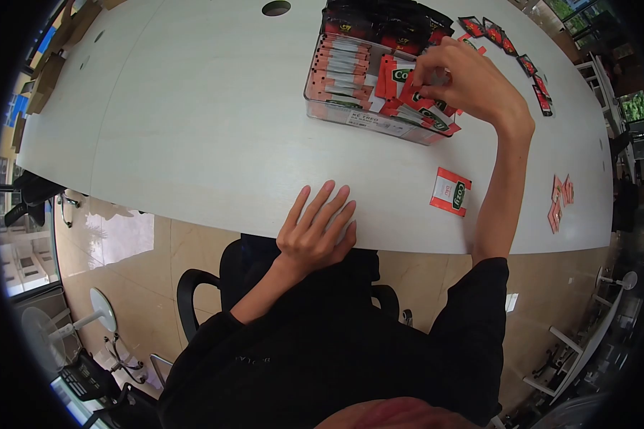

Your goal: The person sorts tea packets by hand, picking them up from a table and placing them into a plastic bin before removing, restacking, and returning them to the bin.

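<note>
My left hand (316, 227) lies flat near the table's front edge with its fingers spread, holding nothing. Over a clear plastic organizer box (379, 123), my right hand (472, 80) has thumb and fingers pinched at a red Cozy tea sachet (410, 94). More red and white sachets (436, 120) lean at various angles below the fingers. A stack of pale-and-red packets (343, 68) fills the box's left compartment, and black packets (347, 25) stand at its back. A single Cozy sachet (451, 191) rests on the table by my right forearm.
The white table (193, 129) curves around in front of me. Black-and-red packets (527, 66) form a line at the far right. Several small red packets (557, 204) lie near the right edge. A round cable hole (276, 8) is at the back.
</note>
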The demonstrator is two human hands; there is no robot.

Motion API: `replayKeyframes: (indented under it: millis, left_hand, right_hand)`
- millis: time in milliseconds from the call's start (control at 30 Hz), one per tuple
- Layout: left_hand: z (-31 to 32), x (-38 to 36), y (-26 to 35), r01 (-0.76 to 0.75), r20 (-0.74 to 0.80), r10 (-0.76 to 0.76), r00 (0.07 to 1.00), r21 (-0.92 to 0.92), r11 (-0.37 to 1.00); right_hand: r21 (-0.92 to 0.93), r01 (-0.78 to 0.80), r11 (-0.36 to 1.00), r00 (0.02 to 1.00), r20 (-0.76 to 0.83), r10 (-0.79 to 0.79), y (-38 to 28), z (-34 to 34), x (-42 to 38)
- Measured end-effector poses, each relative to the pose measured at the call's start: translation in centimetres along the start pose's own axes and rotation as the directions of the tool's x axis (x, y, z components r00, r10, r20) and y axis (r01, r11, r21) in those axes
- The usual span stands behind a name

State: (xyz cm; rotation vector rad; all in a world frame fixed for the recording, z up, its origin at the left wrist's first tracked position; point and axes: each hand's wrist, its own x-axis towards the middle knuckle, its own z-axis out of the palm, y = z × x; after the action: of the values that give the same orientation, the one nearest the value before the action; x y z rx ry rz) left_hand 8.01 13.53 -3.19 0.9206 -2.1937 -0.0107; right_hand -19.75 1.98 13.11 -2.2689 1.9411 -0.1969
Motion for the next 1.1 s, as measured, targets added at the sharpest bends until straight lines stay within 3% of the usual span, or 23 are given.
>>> replayKeyframes:
  millis: [67,167,300,433,467,500,600,633,700,933,1033,1100]
  left_hand:
    - [-0.3,0.2,0.3,0.024,0.013,-0.023,1.000,-0.031,0.999]
    - [-1.5,1.4,0.5,0.095,0.050,-0.089,0.995,-0.128,0.987]
    - [-2.6,2.4,0.4,0.207,0.095,-0.188,0.978,-0.270,0.940]
    - [-1.7,2.1,0.2,0.218,0.099,-0.198,0.975,-0.277,0.936]
    - [-1.3,1.7,0.4,0.150,0.074,-0.137,0.988,-0.211,0.966]
    - [-1.0,1.5,0.4,0.081,0.052,-0.074,0.996,-0.141,0.987]
    - [-0.9,1.2,0.3,0.053,0.052,-0.046,0.998,-0.127,0.990]
    - [-0.8,1.1,0.3,0.059,0.049,-0.053,0.997,-0.125,0.990]
    - [-0.7,0.9,0.2,0.052,0.072,-0.042,0.996,-0.131,0.990]
    - [-0.8,1.1,0.4,0.055,0.036,-0.050,0.998,-0.144,0.988]
    - [-0.8,1.1,0.4,0.055,0.037,-0.051,0.998,-0.133,0.990]
    - [-0.8,1.1,0.3,0.053,0.038,-0.048,0.998,-0.141,0.989]
  right_hand:
    - [-0.072,0.184,0.980,0.982,-0.026,-0.186,1.0,0.9,0.2]
    - [0.001,0.247,0.969,0.965,-0.096,-0.246,0.7,0.8,0.2]
    - [-0.004,0.291,0.957,0.954,-0.074,-0.290,0.9,0.1,0.0]
    - [0.008,0.358,0.934,0.922,-0.159,-0.352,0.6,1.9,1.4]
    - [0.019,0.404,0.914,0.895,-0.212,-0.392,0.7,2.8,1.7]
    - [0.013,0.406,0.914,0.894,-0.216,-0.393,0.9,3.7,1.7]
    - [-0.228,0.431,0.873,0.843,-0.243,-0.480,0.8,5.0,1.6]
    - [-0.228,0.438,0.870,0.841,-0.240,-0.486,0.3,4.7,1.4]
    - [-0.214,0.304,0.928,0.909,-0.228,-0.350,-0.7,3.8,1.1]
    - [-0.311,0.352,0.883,0.815,-0.362,-0.453,-1.2,3.8,2.1]
    - [-0.268,0.368,0.890,0.833,-0.330,-0.444,-1.8,5.0,2.3]
    - [-0.359,0.272,0.893,0.896,-0.244,-0.371,-1.6,5.4,2.1]
